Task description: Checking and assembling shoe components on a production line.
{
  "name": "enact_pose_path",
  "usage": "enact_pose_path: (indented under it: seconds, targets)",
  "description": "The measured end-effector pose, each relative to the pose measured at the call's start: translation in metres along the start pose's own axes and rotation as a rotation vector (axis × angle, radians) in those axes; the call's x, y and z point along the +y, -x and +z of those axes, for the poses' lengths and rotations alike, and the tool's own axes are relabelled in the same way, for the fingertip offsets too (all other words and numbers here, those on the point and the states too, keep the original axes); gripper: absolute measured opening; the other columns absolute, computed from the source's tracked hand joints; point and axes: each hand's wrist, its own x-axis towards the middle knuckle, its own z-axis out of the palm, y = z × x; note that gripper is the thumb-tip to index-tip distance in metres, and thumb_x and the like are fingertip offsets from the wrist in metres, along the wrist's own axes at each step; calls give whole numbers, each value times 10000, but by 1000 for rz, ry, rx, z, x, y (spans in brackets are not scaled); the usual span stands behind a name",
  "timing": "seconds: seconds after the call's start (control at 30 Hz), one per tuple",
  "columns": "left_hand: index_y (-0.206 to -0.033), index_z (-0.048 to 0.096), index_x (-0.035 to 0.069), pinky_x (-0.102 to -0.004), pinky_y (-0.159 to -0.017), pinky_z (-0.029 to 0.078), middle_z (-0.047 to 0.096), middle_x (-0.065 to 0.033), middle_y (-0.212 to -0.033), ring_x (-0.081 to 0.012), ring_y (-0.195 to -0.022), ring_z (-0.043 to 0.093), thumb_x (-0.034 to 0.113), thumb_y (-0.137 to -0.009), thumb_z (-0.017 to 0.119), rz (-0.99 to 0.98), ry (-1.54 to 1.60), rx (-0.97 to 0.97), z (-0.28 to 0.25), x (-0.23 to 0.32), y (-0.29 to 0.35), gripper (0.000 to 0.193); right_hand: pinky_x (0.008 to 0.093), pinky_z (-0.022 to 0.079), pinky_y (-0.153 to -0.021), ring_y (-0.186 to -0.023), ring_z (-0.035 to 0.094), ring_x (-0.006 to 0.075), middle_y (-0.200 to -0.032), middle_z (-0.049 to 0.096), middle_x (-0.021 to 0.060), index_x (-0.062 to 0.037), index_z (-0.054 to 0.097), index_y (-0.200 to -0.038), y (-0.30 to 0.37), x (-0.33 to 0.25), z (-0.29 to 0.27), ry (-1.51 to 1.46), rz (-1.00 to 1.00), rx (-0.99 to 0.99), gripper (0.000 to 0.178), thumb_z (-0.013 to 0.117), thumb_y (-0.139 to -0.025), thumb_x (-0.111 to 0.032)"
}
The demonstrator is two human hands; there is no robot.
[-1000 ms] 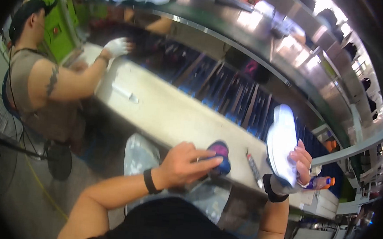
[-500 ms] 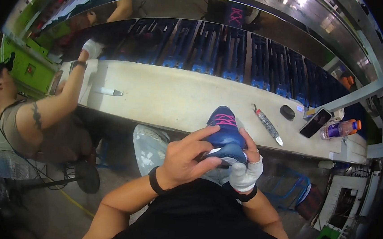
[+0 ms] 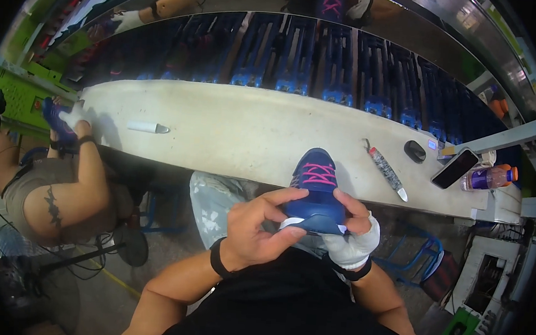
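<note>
Between my two hands is a dark blue sneaker [image 3: 317,196] with pink crossed laces, its heel pointing away over the bench edge and its toe end nearest me. My bare left hand [image 3: 257,225] grips the left side, with the thumb below the toe and fingers along the upper. On the other side, my right hand [image 3: 356,236], in a white glove that leaves some fingertips bare, holds the shoe with its thumb and fingers. To the right on the bench lies a pen-like tool [image 3: 386,172] with a patterned handle and pale tip.
A pale bench [image 3: 221,116] runs across, with a white tube [image 3: 148,127], a black mouse-shaped object [image 3: 414,151], a phone [image 3: 455,168] and a bottle [image 3: 490,178]. Behind it stretches a conveyor of blue racks [image 3: 295,56]. At left, a co-worker [image 3: 58,195] holds another blue shoe [image 3: 59,118].
My hands still hold the sneaker, its toe now tilted a little differently. The co-worker's gloved hand has come back from the conveyor and a blue shoe now shows in their hands.
</note>
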Motion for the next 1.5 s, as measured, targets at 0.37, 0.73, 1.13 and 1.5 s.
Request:
enact_pose_path:
  seconds: [0.37,0.73,1.13,1.5]
  targets:
    - [-1419,622,22,-428,-938,644,804,-202,-1161,-362,-1057,803,372,-785,968,-188,-536,-480,-67,62,-73,803,380,630,-702,-896,815,317,-1318,776,193,-99,561,-752,-47,5,20,76,-117,-128,446,997,-759,-193]
    - [-1289,775,37,-397,-946,648,794,-192,-1267,-343,-1109,802,336,-727,990,-188,-541,-327,-76,13,-41,672,454,602,-836,-951,758,320,-1358,743,119,-95,724,-884,-17,44,7,414,130,-363,382,966,-723,-344]
    - [-1289,778,82,-377,-850,669,776,-168,-1335,-337,-1056,813,239,-711,993,-102,-587,-353,-62,32,-34,636,428,596,-835,-985,749,325,-1278,770,140,-88,665,-1076,-16,38,6,460,382,-360,568,995,-712,-374]
    - [-1063,737,38,-368,-629,530,665,-58,-889,-229,-775,688,278,-771,908,202,-720,-198,24,12,-10,414,450,599,-1039,-1200,751,367,-1327,742,231,-30,652,-1383,-50,-33,-52,256,-69,-241,909,1029,-707,-505]
